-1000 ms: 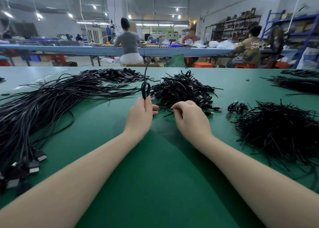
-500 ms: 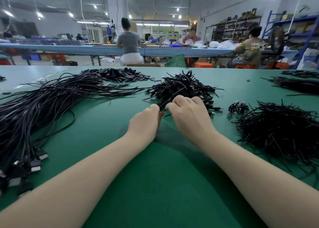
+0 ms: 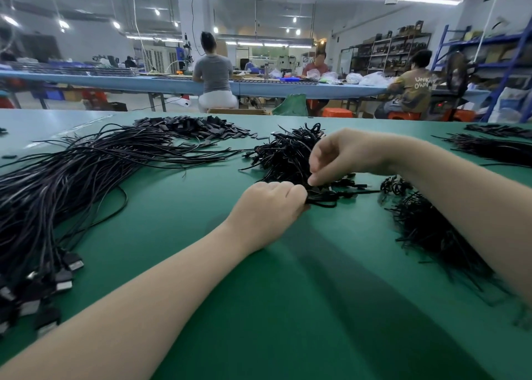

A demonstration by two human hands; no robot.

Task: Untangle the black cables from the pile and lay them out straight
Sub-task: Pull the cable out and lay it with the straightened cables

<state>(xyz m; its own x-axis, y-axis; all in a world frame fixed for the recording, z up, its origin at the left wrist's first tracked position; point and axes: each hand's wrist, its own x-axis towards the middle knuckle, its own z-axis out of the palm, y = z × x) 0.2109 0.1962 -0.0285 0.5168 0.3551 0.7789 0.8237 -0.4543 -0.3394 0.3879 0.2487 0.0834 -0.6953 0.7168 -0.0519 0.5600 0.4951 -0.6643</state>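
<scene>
On the green table mat, my left hand is curled tight around a folded black cable at the near edge of the tangled black cable pile, while my right hand pinches it from above.

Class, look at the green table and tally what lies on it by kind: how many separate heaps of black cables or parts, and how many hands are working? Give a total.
Heaps of black cables or parts: 6, counting the long straightened bundle, flat pieces, tangled pile, small coil, short-strand heap, far-right bundles.
Hands: 2, left hand, right hand.
Total: 8
</scene>
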